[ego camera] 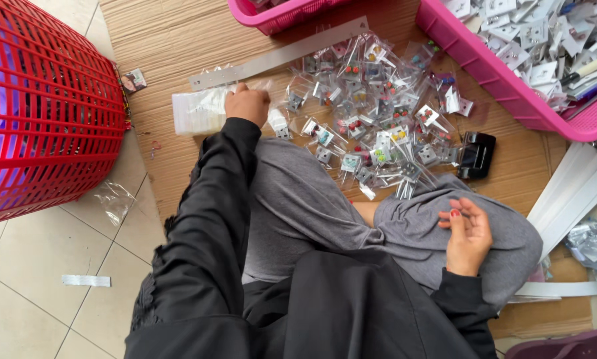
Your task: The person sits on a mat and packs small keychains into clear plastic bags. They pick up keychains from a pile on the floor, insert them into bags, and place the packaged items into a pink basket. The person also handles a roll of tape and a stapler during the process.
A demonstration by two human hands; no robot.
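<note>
From my remote seat I'm looking straight down at a person sitting cross-legged on a sheet of cardboard (179, 40) laid over the tiled floor. The left hand (247, 104) is stretched forward, knuckles up and fingers curled down onto the stack of clear plastic sleeves (199, 112); I take its grip as closing on the top sleeve at the stack's right end, though the fingertips are hidden under the hand, so I cannot tell whether a sleeve is actually pinched. The stack lies just to the left of that hand and partly beneath it, flat on the cardboard, with its long axis running left to right, roughly parallel to the long pale strip (278, 54) just beyond it.

The right hand (468, 234) rests on the grey-clad knee, palm up and fingers loosely spread, holding nothing that I can make out (something tiny may sit at the fingertips, too small to say). It is well apart from the stack, so the left hand is plainly the nearer one.

Between the two hands, in front of the knees, spreads a heap of small bagged earring cards (371, 113), lying every which way. A black stapler-like tool (476, 154) sits at the heap's right edge. A pink basket (504, 80) of white cards stands farther right, and a red basket (46, 100) on its side to the left.
</note>
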